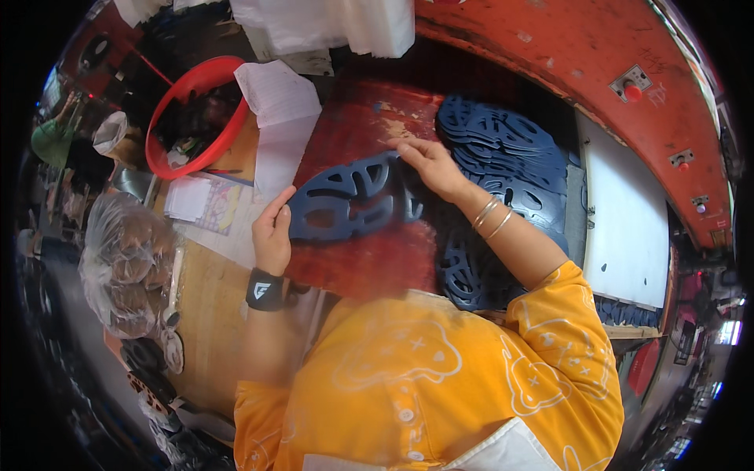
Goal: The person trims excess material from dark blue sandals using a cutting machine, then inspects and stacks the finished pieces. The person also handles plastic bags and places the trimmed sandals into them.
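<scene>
A dark blue sole-shaped sheet with cut-out openings [351, 225] is held over the red work surface [330, 271]. My left hand [272, 235], with a black band on its wrist, grips the sheet's left end between thumb and fingers. At the far right end of the same sheet, my right hand [430, 168] pinches the edge; that end is slightly blurred. Two bangles circle my right wrist. Under and beyond my right forearm lies a stack of similar blue sole sheets [503, 141], with more of them [463, 275] lying nearer my body.
A red machine body with buttons [577, 59] runs along the far right, beside a white board [624, 212]. To the left are a red basin of dark scraps [157, 129], papers [279, 102] and a clear plastic bag [98, 259]. White plastic [345, 23] hangs at the back.
</scene>
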The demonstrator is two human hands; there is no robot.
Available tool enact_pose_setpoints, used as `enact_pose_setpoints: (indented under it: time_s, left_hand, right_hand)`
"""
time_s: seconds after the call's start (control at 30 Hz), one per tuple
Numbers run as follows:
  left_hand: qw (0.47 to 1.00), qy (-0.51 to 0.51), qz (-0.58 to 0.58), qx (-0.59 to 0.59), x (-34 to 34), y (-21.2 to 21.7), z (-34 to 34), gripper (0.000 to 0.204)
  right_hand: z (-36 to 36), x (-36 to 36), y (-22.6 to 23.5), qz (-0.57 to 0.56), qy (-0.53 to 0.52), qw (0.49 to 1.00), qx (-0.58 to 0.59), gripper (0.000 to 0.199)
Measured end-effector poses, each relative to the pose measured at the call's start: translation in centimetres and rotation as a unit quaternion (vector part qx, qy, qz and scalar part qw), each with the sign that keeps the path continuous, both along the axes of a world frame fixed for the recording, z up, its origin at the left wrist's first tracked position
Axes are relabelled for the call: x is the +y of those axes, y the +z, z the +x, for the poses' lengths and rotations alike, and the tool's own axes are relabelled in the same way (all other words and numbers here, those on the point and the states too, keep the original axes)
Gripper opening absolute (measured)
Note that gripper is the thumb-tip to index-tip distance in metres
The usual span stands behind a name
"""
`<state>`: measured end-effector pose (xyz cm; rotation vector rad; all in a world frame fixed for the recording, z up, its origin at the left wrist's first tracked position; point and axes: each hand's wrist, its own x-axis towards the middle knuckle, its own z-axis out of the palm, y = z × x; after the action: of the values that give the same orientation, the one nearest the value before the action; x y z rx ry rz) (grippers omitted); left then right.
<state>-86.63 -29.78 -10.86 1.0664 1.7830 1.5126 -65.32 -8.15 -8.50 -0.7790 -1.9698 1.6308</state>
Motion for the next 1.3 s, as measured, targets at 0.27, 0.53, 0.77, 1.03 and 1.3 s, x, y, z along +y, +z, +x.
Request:
enact_pose_setpoints:
  time_s: [0.27,0.53,0.77,1.03,1.3]
  left_hand:
    - [0.978,0.014,0.105,-0.180,0.3,-0.9,-1.0,0.041]
    - [0.983,0.057,0.092,-0.149,-0.1,-1.2,-1.0,0.034]
    - [0.989,0.057,0.066,-0.119,0.3,-0.5,0.6,0.030]
    - [0.994,0.070,0.065,-0.059,0.5,-0.4,1.1,0.024]
    - [0.994,0.070,0.076,-0.019,0.1,-0.5,1.2,0.023]
  right_hand:
    - [-0.4,-0.4,-0.4,-0.162,-0.068,0.979,0.104,0.033]
    - [0.9,0.7,1.0,-0.221,-0.078,0.965,0.119,0.038]
    - [1.4,-1.3,4.3,0.253,0.024,0.921,-0.295,0.063]
    - [-3.0,-1.2,5.1,0.308,0.058,0.841,-0.441,0.059]
    - [-4.2,0.0,7.7,0.288,0.127,0.803,-0.506,0.070]
